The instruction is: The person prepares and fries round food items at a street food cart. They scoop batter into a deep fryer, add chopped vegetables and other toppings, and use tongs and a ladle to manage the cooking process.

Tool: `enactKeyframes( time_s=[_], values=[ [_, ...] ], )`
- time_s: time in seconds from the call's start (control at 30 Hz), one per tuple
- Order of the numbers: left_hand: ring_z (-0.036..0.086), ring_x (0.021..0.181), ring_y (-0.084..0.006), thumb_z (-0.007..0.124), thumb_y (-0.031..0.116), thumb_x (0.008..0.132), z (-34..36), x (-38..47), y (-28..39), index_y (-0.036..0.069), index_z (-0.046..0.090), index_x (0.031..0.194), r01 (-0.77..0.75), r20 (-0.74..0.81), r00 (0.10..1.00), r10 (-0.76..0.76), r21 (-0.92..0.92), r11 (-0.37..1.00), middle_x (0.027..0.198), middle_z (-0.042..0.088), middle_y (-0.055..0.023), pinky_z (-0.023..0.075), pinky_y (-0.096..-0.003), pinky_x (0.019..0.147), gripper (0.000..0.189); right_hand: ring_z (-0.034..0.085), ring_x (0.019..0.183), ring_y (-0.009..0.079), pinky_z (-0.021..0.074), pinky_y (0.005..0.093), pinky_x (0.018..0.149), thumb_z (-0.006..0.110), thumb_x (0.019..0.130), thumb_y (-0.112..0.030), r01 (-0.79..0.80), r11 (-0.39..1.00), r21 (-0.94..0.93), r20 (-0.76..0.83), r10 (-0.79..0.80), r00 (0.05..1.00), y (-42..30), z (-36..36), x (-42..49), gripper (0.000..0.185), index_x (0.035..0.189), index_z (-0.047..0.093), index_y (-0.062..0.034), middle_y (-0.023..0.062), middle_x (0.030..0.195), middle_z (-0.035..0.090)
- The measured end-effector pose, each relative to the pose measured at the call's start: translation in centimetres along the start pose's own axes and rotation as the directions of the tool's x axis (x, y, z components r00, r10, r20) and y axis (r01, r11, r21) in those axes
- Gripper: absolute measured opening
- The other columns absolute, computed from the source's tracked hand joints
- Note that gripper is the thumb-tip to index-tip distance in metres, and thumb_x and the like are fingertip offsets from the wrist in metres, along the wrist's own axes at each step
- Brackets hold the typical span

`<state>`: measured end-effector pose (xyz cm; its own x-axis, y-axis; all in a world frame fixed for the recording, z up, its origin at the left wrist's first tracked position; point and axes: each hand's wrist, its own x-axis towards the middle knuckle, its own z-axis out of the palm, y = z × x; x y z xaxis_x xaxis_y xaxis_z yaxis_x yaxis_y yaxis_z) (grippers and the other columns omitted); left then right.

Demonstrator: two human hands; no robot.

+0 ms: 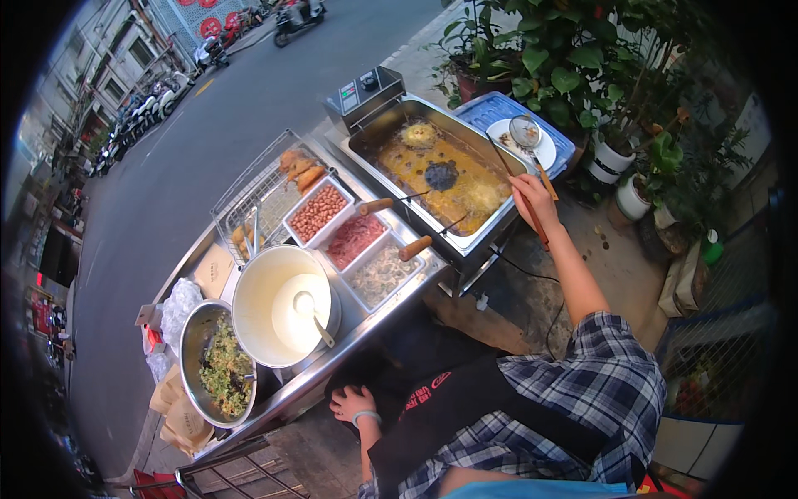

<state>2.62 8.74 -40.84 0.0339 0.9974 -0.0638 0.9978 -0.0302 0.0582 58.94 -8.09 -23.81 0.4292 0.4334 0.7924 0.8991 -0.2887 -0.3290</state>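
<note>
My right hand [535, 198] grips long dark chopsticks [537, 226] at the right rim of an electric deep fryer [469, 242]. Their tips point up and away, over the fryer's far right side. Bubbling oil [405, 159] holds a round yellow fritter [419, 134], a dark lump [441, 176] and a pale foamy patch [485, 196]. Two wooden handles [377, 206] on metal rods rest across the fryer's near edge; their submerged ends are hard to make out. My left hand [353, 403], holding nothing, lies on my dark-clothed lap.
A wire-mesh strainer [525, 131] lies on a white plate [547, 150]. Left of the fryer stand tubs of peanuts [318, 212], raw meat [355, 242] and shellfish-like pieces [383, 274], a batter pot [254, 330], a bowl of chopped greens [224, 371] and a draining rack [265, 199]. Potted plants [564, 59] crowd the right.
</note>
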Motion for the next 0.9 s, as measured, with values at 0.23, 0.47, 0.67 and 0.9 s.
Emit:
enactKeyframes(
  time_s=[0.23, 0.47, 0.67, 0.9],
  values=[
    [0.040, 0.128, -0.0398, 0.074, 0.041, 0.077, -0.3, -0.2, 0.1, 0.021, 0.069, 0.104, -0.004, 0.002, 1.000, 0.004, -0.010, 1.000, 0.137, 0.048, -0.0075, 0.0364, -0.0561, 0.101, 0.034, 0.068, 0.085, 0.0286, 0.0543, 0.0374, 0.070, 0.070, 0.085, -0.009, 0.121, 0.988, -0.100, 0.255, -0.092, 0.963, 4.8, -0.3, -0.8, 0.026, 0.111, 0.065, -0.0083, 0.0093, 0.102, 0.064],
    [0.039, 0.128, -0.0378, 0.073, 0.041, 0.078, -0.5, -0.3, 0.1, 0.022, 0.069, 0.101, -0.008, 0.011, 1.000, 0.008, -0.010, 1.000, 0.135, 0.048, -0.0060, 0.0363, -0.0549, 0.102, 0.030, 0.064, 0.107, 0.0333, 0.0539, 0.0398, 0.087, 0.076, 0.081, -0.040, 0.183, 0.969, -0.167, 0.420, -0.098, 0.902, 7.6, 0.6, -1.7, 0.059, 0.128, 0.058, -0.0090, 0.0147, 0.131, 0.058],
    [0.040, 0.127, -0.0360, 0.074, 0.042, 0.078, 0.1, -0.2, -0.1, 0.024, 0.068, 0.097, -0.015, -0.019, 1.000, 0.015, 0.001, 1.000, 0.135, 0.047, -0.0043, 0.0378, -0.0536, 0.100, 0.027, 0.044, 0.137, 0.0302, 0.0292, 0.0491, 0.117, 0.072, 0.074, -0.060, 0.250, 0.929, -0.275, 0.584, -0.045, 0.810, 8.6, 0.7, -2.8, 0.092, 0.142, 0.047, -0.0035, 0.0147, 0.147, 0.048],
    [0.040, 0.128, -0.0363, 0.074, 0.041, 0.079, -0.3, -0.2, 0.1, 0.025, 0.068, 0.096, -0.014, -0.007, 1.000, 0.014, -0.002, 1.000, 0.135, 0.048, -0.0041, 0.0377, -0.0541, 0.101, 0.025, 0.027, 0.149, 0.0254, 0.0194, 0.0511, 0.121, 0.082, 0.065, -0.049, 0.284, 0.895, -0.344, 0.662, 0.016, 0.749, 8.9, 0.7, -2.1, 0.106, 0.151, 0.035, -0.0096, 0.0080, 0.157, 0.037]
  ],
)
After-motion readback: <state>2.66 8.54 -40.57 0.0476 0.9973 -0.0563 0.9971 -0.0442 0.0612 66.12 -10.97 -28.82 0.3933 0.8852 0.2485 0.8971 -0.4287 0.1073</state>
